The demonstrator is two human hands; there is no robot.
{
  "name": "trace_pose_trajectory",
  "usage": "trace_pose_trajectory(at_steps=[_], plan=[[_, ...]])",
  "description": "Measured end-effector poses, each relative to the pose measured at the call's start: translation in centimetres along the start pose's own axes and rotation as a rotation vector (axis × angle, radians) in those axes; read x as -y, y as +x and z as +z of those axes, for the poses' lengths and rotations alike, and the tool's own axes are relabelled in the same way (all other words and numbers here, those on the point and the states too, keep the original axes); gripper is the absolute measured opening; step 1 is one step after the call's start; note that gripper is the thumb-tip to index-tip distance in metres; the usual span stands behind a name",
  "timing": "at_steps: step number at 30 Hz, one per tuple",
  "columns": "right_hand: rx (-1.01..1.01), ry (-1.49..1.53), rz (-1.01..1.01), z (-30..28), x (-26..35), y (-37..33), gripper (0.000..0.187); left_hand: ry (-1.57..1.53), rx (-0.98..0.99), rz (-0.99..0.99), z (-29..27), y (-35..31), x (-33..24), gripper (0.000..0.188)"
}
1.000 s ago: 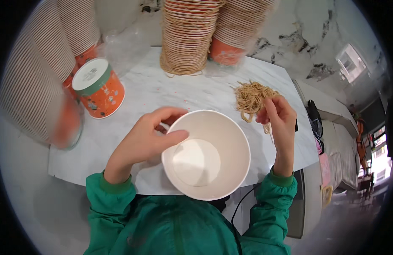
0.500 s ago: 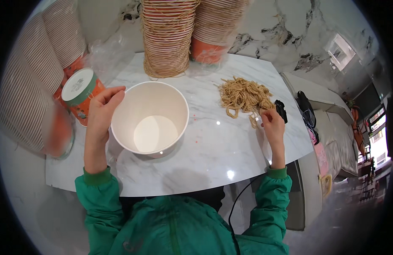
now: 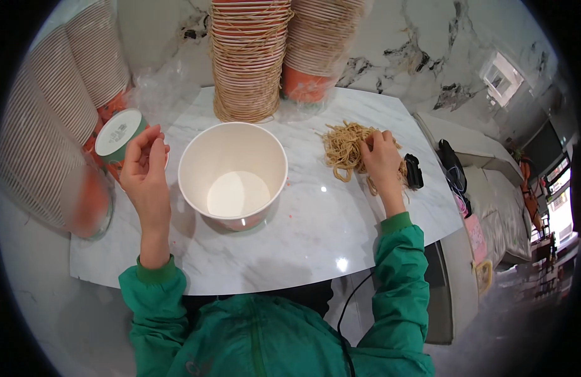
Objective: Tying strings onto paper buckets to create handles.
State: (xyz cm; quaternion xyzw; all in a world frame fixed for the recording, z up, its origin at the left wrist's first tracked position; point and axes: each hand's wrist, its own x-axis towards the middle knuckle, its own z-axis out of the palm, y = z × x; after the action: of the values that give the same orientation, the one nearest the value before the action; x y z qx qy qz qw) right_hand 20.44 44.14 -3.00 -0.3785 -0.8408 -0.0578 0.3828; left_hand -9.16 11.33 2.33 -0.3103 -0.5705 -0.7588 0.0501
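A large white-lined paper bucket (image 3: 232, 169) stands on the marble-patterned table, its mouth tilted toward me. Just left of it my left hand (image 3: 146, 182) is raised, fingers loosely curled, thumb a little apart, holding nothing I can see; it is clear of the rim. My right hand (image 3: 382, 164) is over a tangled pile of tan rubber bands (image 3: 342, 146), fingertips down and closed among the strands. How many bands are between the fingers is hidden. A small black object (image 3: 414, 171) lies just right of this hand.
Tall bucket stacks stand at the back, one stack (image 3: 249, 63) wound with tan bands, another (image 3: 315, 56) beside it. Plastic-wrapped stacks (image 3: 51, 132) fill the left side, near an upturned orange-and-green bucket (image 3: 119, 133). A black cable (image 3: 350, 301) runs below the table edge.
My left hand has let go of the bucket's rim and drawn slightly away. My right hand has moved from the pile's near right edge up and left onto it.
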Motion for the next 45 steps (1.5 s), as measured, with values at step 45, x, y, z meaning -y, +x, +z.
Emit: trace_pose_trajectory(at_steps=[45], plan=[[0.391,1.268,0.36,-11.2,15.0,-16.6,0.003,-0.219,0.945,-0.562,4.7,-16.3,-4.2,0.04]])
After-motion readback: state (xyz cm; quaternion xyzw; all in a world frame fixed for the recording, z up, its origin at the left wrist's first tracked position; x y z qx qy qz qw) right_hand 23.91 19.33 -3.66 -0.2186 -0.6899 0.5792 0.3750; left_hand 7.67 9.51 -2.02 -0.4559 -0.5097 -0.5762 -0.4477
